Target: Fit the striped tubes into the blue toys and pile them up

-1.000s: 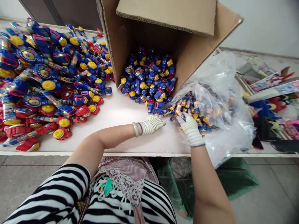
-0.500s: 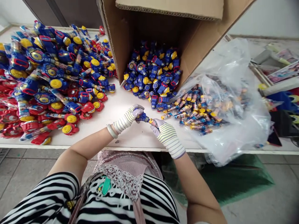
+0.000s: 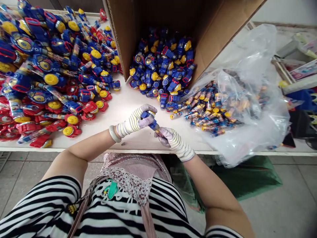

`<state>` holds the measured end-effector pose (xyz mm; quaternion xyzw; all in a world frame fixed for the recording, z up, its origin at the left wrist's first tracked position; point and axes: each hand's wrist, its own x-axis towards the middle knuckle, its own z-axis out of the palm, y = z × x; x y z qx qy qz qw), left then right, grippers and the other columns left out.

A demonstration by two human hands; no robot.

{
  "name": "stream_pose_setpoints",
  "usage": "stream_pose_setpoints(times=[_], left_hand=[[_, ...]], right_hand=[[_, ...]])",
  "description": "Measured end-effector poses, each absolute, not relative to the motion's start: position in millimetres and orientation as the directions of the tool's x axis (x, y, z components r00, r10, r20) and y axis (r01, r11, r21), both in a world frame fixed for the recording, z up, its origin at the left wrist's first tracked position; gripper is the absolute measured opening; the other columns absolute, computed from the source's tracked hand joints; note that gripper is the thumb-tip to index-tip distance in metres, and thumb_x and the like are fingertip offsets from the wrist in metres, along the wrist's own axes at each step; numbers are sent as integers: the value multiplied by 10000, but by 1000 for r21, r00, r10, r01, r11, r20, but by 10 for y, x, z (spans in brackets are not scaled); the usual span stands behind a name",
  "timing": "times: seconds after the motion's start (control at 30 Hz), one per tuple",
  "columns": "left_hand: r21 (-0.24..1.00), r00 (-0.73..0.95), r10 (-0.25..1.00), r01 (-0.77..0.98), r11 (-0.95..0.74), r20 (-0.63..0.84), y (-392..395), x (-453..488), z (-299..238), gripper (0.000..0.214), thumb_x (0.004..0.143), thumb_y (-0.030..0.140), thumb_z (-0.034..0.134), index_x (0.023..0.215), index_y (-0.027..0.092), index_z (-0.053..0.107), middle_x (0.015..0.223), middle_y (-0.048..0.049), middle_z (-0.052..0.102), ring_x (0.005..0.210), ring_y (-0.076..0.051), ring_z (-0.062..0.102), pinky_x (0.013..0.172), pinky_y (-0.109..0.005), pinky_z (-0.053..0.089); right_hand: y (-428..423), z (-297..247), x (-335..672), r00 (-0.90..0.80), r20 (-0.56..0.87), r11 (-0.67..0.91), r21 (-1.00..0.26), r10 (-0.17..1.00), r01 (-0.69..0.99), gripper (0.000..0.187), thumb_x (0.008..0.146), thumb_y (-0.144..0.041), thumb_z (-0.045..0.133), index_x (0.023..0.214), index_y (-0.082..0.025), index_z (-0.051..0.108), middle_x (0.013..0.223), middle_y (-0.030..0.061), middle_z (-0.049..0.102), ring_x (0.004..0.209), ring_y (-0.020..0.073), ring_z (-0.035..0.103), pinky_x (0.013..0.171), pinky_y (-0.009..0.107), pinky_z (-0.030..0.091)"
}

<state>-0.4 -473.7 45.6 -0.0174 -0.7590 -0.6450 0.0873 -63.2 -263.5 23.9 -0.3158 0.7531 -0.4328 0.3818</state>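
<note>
My left hand [image 3: 136, 120] and my right hand [image 3: 172, 142] wear striped white knit gloves with purple fingertips. Both close on a blue plastic toy [image 3: 148, 119] above the white table [image 3: 123, 114]. My left hand wraps its blue top, while my right fingers pinch the lower end, which is mostly hidden. A candy-filled tube [image 3: 176, 115] lies loose just beyond my right hand. Nearby, a clear plastic bag [image 3: 262, 132] holds several such tubes, and several more spill from its mouth. Blue toy tops [image 3: 160, 66] are heaped in a cardboard box [image 3: 126, 33] lying on its side.
A large heap of finished blue and red toys [image 3: 49, 77] covers the left of the table. Printed packaging on a shelf [image 3: 297, 72] lies at the right. A green sack [image 3: 247, 177] sits under the table edge, above a tiled floor.
My hands have closed further around the blue toy and moved nearer my body, with the toy now standing more steeply. A second ago, my right hand was at the bag.
</note>
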Motion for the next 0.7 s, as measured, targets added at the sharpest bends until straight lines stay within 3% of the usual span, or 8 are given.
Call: stream_pose_setpoints(times=[0.07,0.2,0.27,0.37,0.47,0.57,0.63,0.7], left_hand=[[959,-982,-15,180,217,187,-4787,-9,430,385,824,411,692,1103,151,635,987,-76,636,803,-163,621,729,-276,534],[973,-989,-150,-23,231,12,-4804,-58,337,367,883,431,613,1119,150,619,910,-48,628,634,-116,573,562,-234,479],[982,-980,-196,-76,170,-42,-4773,-45,309,362,900,437,579,1110,145,612,865,-36,614,571,-101,533,499,-219,440],[997,-990,-141,-7,72,3,-4758,27,300,385,861,447,608,1082,133,622,871,-45,621,603,-108,543,517,-218,448],[998,-997,-65,24,65,28,-4814,76,310,415,797,451,658,1055,127,640,874,-53,632,678,-133,582,588,-236,478],[982,-988,-136,-90,166,-68,-4848,58,324,366,816,420,637,1047,135,642,822,-31,620,627,-120,557,569,-234,460],[972,-969,-224,-148,184,-105,-4814,42,326,322,838,393,605,1033,139,637,815,-25,614,591,-107,527,532,-225,435],[975,-958,-267,-149,163,-102,-4765,47,324,292,835,372,592,1005,138,638,822,-27,615,589,-104,518,514,-219,423]], right_hand=[[-2660,163,-616,-442,-362,397,-918,-821,13,768,950,-720,120,939,-165,650,511,-43,386,396,133,288,427,275,307],[-2728,174,-601,-698,-198,552,-768,-689,-326,535,894,-658,492,1047,-171,652,767,66,621,643,186,558,583,292,432],[-2740,171,-540,-733,-182,590,-729,-655,-346,460,860,-623,568,993,-189,639,804,71,635,692,192,574,616,289,432],[-2734,64,-404,-529,-379,434,-901,-760,22,547,909,-714,356,849,-217,577,539,-40,434,443,130,365,473,260,342],[-2740,-45,-360,-298,-419,333,-894,-858,298,674,884,-802,192,792,-231,539,459,-99,263,367,111,183,400,259,265],[-2783,-21,-435,-546,-334,397,-918,-768,4,620,866,-792,366,873,-214,589,608,-11,507,507,147,440,525,274,382],[-2835,40,-454,-676,-232,493,-841,-700,-222,564,833,-759,505,917,-211,606,758,47,599,682,189,553,637,295,420],[-2907,86,-402,-660,-251,495,-842,-708,-212,548,861,-743,483,904,-209,601,733,41,579,679,190,544,637,296,412]])
